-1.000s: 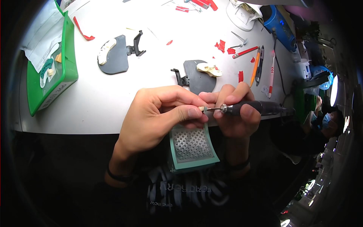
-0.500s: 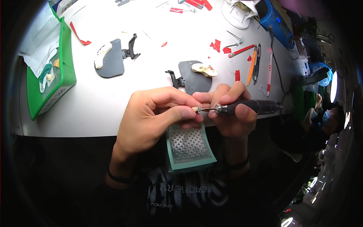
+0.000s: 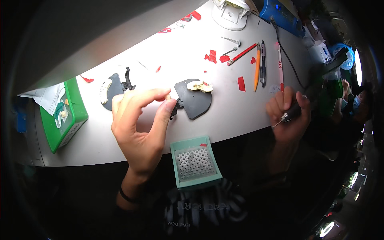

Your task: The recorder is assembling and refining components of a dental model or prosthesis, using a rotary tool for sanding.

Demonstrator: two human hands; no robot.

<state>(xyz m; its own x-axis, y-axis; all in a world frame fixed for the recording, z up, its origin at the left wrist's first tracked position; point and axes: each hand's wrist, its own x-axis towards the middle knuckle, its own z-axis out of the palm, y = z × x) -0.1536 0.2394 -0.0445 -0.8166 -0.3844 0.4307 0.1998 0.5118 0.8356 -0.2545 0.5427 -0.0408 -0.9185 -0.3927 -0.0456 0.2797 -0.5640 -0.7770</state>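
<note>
My left hand (image 3: pixel 138 124) is raised over the table's front part, thumb and forefinger pinching a small cream tooth-like piece (image 3: pixel 169 97), mostly hidden by the fingertips. Off to the right, my right hand (image 3: pixel 289 116) is wrapped round a dark rotary handpiece (image 3: pixel 294 113) with a thin metal bur pointing left. Just beyond the left fingertips lies a grey articulator plate (image 3: pixel 194 105) bearing a cream dental cast (image 3: pixel 199 85). Another plate (image 3: pixel 116 85) with a curved cast (image 3: pixel 105 91) is partly behind the left hand.
A mint-framed perforated tray (image 3: pixel 196 163) juts from the table's front edge. On the left stands a green bin (image 3: pixel 76 106). Pencils (image 3: pixel 257 68), a pen, a toothbrush (image 3: pixel 280 66) and red scraps (image 3: pixel 241 84) lie right. A pale lamp hood (image 3: pixel 100 36) overhangs the upper left.
My hands have separated: the right has drawn away rightward with the handpiece, and the left has lifted with the small piece. The view has shifted, and a lamp hood now shows at upper left.
</note>
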